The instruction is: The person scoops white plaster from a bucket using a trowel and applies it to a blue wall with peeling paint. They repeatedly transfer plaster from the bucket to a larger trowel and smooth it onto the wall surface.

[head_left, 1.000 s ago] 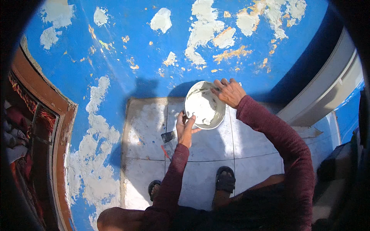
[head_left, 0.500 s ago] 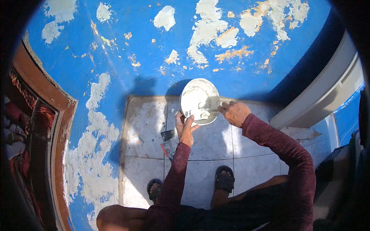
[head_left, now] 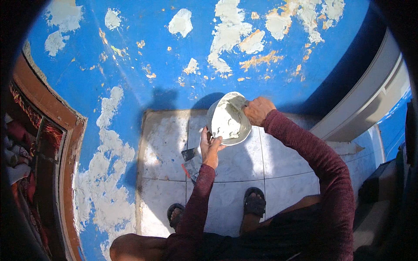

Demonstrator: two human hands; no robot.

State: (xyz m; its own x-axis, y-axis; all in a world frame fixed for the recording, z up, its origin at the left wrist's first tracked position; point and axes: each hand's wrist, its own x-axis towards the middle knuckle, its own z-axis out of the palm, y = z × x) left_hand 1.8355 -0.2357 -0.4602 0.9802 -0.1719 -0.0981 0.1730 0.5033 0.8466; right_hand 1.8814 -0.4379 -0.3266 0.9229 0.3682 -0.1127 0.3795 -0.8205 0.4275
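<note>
A blue wall [head_left: 143, 48] with large flaked patches showing white and orange beneath fills the upper part of the view, and a pale tiled floor [head_left: 165, 143] meets it at the bottom. A reddish-brown door frame [head_left: 65, 143] curves down the left side, and a white ledge [head_left: 370, 104] runs along the right. On the tiles, just left of the left wrist, lies a putty knife [head_left: 190, 155] with a dark blade and a thin red handle, apart from both hands. The person's 2 feet in dark sandals [head_left: 254, 202] stand on the floor below. Between the hands and the wall, nothing blocks the way; the person's shadow falls on the wall behind the bowl. A round bowl [head_left: 228, 118] holding thick white paste is held up in front of the wall's base, tilted so its inside faces the camera. The left hand [head_left: 210, 145] sits under the bowl's lower left rim, fingers curled up around the edge and gripping it. The right hand [head_left: 258, 110] is closed against the bowl's upper right rim, knuckles up; whether it grips the rim or a small tool there cannot be told.
</note>
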